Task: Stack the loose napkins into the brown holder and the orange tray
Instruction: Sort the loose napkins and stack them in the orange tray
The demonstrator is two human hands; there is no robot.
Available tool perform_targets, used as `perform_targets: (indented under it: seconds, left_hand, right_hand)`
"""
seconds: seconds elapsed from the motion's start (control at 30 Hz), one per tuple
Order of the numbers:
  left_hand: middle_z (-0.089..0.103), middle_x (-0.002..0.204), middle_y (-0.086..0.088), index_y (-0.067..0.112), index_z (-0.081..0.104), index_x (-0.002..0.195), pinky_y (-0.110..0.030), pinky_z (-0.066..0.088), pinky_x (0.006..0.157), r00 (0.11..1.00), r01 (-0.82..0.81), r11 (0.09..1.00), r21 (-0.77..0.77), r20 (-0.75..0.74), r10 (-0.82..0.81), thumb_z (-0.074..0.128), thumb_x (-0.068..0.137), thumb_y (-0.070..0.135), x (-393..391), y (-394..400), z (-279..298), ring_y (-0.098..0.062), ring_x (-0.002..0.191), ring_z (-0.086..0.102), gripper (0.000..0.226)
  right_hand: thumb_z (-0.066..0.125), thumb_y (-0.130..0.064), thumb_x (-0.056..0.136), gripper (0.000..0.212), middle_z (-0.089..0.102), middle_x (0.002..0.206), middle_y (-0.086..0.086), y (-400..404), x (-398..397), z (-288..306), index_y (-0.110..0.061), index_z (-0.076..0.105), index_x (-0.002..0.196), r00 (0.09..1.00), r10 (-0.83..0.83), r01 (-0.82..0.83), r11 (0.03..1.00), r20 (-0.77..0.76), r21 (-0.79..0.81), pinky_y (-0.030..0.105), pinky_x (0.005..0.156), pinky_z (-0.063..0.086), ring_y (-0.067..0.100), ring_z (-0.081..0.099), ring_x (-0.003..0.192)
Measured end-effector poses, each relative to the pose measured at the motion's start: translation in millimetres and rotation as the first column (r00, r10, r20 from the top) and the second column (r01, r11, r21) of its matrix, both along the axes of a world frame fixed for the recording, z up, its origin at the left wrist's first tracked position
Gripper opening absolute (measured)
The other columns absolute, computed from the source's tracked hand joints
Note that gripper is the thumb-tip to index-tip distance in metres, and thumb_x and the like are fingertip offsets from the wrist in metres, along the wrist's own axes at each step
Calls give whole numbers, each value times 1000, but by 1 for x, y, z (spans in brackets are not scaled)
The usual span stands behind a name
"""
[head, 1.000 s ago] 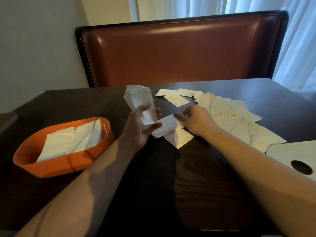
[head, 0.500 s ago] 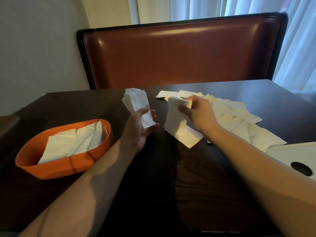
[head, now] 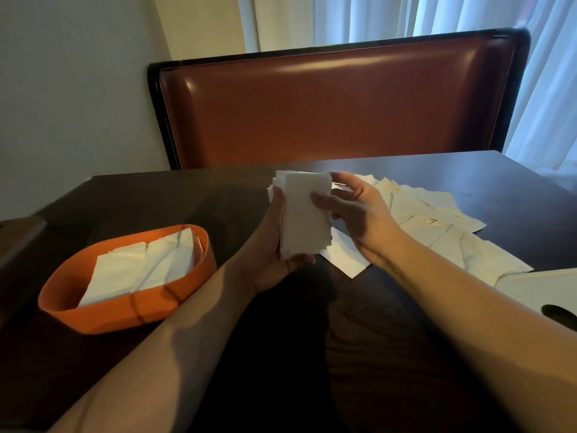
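Observation:
My left hand (head: 272, 242) grips an upright stack of white napkins (head: 304, 220) above the table's middle. My right hand (head: 356, 210) holds the front napkin of that stack, thumb on its face and fingers at its top right corner. Several loose napkins (head: 437, 223) lie spread on the dark table behind and to the right of my hands. The orange tray (head: 131, 310) stands at the left with flat napkins (head: 146, 270) inside it. I cannot see a brown holder for sure; a brown edge (head: 18, 245) shows at the far left.
A pale lid-like object with a dark hole (head: 543, 292) lies at the table's right edge. A red-brown booth seat back (head: 337, 107) rises behind the dark wooden table (head: 312, 354). White curtains (head: 546, 73) hang at the right.
My right hand lifted a napkin off the table and brought it left onto the front of the stack in my left hand. The camera view has tilted up a little.

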State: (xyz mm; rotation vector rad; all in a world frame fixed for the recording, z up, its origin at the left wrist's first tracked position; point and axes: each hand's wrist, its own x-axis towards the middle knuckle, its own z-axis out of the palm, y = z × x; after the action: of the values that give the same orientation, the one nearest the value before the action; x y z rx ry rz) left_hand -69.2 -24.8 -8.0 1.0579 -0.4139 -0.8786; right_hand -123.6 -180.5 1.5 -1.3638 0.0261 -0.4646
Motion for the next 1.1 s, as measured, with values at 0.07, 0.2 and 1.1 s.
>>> perform_targets:
  seconds: [0.07,0.2,1.1]
  left_hand:
    - [71,98,-7,29,59,121,-30,54,60,1000,21,1000,-19,-11,-21,17,94,71,-2,0,1,-20,83,68,65]
    - [74,100,-8,24,57,122,-29,51,62,1000,3,1000,6,-27,-3,38,95,57,-1,1,1,-23,90,70,47]
    - [74,101,-9,23,58,118,-39,58,70,992,-127,991,34,4,127,41,100,48,-4,0,3,-24,89,71,35]
  right_hand:
    - [72,-7,86,42,73,99,7,3,-1,-3,-4,58,125,999,-31,31,999,-22,-13,26,53,53,12,71,77]
    - [71,-13,87,34,71,92,7,7,2,-4,-6,59,118,995,-24,25,1000,-101,2,38,60,50,21,67,75]
    - [69,6,83,46,66,113,16,-6,-6,4,-3,58,126,973,227,-226,974,-44,26,30,73,58,24,70,94]
